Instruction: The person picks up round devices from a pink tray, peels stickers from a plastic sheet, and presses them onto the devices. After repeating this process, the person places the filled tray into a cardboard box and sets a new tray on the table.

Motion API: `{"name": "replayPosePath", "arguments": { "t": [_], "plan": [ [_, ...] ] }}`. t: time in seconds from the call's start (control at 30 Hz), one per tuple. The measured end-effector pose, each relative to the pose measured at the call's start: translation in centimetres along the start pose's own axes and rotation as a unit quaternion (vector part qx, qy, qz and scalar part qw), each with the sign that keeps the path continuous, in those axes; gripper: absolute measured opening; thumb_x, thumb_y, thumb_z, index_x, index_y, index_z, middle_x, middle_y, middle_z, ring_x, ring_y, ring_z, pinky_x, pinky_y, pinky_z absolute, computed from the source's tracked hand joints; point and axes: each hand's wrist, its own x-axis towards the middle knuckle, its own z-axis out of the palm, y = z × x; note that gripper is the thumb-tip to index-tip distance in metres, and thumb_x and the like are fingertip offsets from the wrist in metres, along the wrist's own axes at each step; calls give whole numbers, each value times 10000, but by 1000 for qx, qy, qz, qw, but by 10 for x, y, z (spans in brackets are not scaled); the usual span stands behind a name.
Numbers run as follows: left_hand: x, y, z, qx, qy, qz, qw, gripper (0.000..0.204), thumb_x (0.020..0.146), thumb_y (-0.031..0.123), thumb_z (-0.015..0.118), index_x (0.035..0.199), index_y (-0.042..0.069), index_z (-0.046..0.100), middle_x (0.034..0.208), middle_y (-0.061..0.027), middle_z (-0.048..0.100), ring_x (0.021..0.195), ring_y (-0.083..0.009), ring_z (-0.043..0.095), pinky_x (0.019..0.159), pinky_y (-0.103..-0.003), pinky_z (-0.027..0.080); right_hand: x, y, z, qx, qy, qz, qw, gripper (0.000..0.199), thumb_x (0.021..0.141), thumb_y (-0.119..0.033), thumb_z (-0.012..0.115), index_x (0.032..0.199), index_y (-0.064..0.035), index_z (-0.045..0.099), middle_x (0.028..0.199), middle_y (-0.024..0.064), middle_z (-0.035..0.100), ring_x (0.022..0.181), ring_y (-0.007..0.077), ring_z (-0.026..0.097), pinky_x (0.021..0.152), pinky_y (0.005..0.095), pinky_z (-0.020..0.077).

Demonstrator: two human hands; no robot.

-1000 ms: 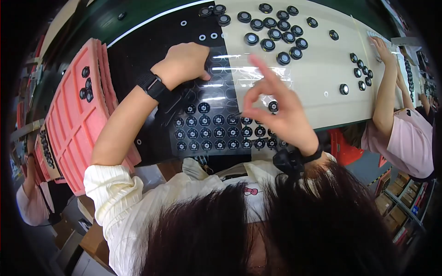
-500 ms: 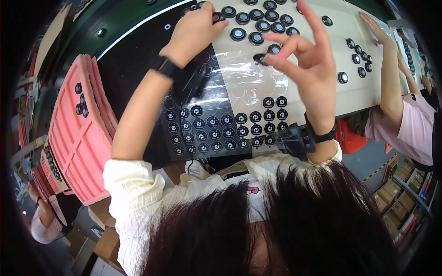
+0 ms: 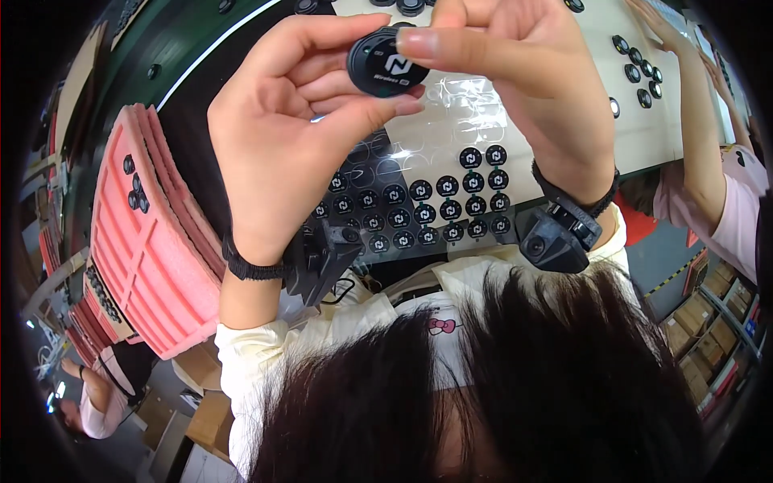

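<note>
Close to the camera, my left hand [image 3: 282, 133] holds a round black disc-shaped device [image 3: 385, 74] by its rim, thumb below and fingers above. A black face with a white mark is turned up. My right hand [image 3: 515, 60] is closed at its right edge, the thumb pressed on the face and the other fingers partly hidden behind. Below them lies a clear sheet bearing rows of round black stickers [image 3: 448, 186]; its far part shows only empty circle outlines. My left hand and wrist cover some of the sheet's left side.
More round black devices [image 3: 411, 6] lie at the far edge and in a group [image 3: 634, 72] at right. Pink foam trays [image 3: 153, 249] stand stacked at left. A co-worker's arm [image 3: 694, 121] reaches over the table at right. Black units [image 3: 555, 239] are strapped to my wrists.
My left hand has come back from the far devices, bringing one close to the camera. My right hand, which pinched a small black disc, has moved up and now meets it.
</note>
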Motion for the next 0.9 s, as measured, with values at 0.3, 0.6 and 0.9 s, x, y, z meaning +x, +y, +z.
{"name": "replayPosePath", "arguments": {
  "t": [0.3,0.6,0.9],
  "plan": [
    [-4,8,7,62,27,31,997,393,670,-182,567,1044,-137,454,977,-227,560,858,-261,605,756,-305,529,2,-13,15,55,102,126,985,781,718,66,625,1300,79,105,682,68,576,656,120,589,653,206,469],
    [-3,0,9,73,71,52,993,394,660,-177,587,1031,-133,461,986,-229,557,871,-238,597,761,-304,526,0,0,19,46,124,105,986,732,733,38,625,1295,73,158,700,63,579,653,80,573,609,180,455],
    [5,-18,0,55,-68,6,996,370,681,-112,614,1026,-65,488,924,-101,578,890,-177,588,764,-236,489,-19,9,0,-678,143,-186,697,793,656,-5,683,1309,-47,235,1070,132,486,1000,197,485,785,289,421]
  ]
}}
